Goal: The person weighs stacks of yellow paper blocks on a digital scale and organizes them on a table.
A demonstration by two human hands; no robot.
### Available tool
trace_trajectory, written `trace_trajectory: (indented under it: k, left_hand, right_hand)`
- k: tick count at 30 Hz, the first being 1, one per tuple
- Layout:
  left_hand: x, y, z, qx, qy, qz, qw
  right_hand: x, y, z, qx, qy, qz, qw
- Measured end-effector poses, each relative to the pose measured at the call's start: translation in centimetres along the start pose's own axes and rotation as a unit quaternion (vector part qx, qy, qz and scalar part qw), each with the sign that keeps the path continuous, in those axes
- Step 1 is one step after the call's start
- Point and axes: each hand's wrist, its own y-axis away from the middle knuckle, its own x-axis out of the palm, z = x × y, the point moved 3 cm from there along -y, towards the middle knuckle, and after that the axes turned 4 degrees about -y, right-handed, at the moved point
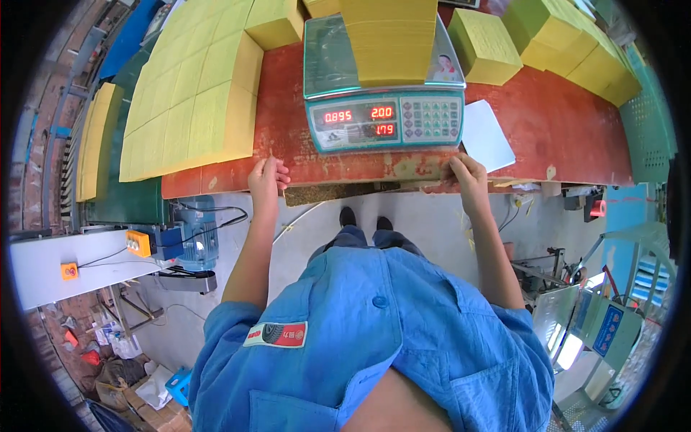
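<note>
My left hand is over the front edge of the red table, left of the scale, with its fingers curled and thumb and forefinger pinched together. Below the scale's right corner, my right hand is closed at the same edge. What either hand holds, if anything, is too small to make out. Between and beyond them stands a teal digital weighing scale with lit red digits and a keypad. A tall stack of yellow paper rests on its pan; neither hand touches it.
Many yellow paper stacks form a block on the left. More yellow stacks stand at the right. A white sheet lies beside the scale. The red tabletop ends just before me. Left stands a machine with an orange switch box.
</note>
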Motion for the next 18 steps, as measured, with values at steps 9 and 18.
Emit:
trace_trajectory:
  k: [9,18]
  left_hand:
    - [-0.5,-0.4,0.4,-0.031,-0.005,0.0,0.999]
    - [-0.3,-0.6,0.8,-0.048,-0.007,0.002,0.999]
  right_hand:
    - [-0.6,-1.0,-3.0,-0.016,-0.007,-0.03,0.999]
    - [-1.0,-0.7,-2.8,-0.017,0.023,-0.027,0.999]
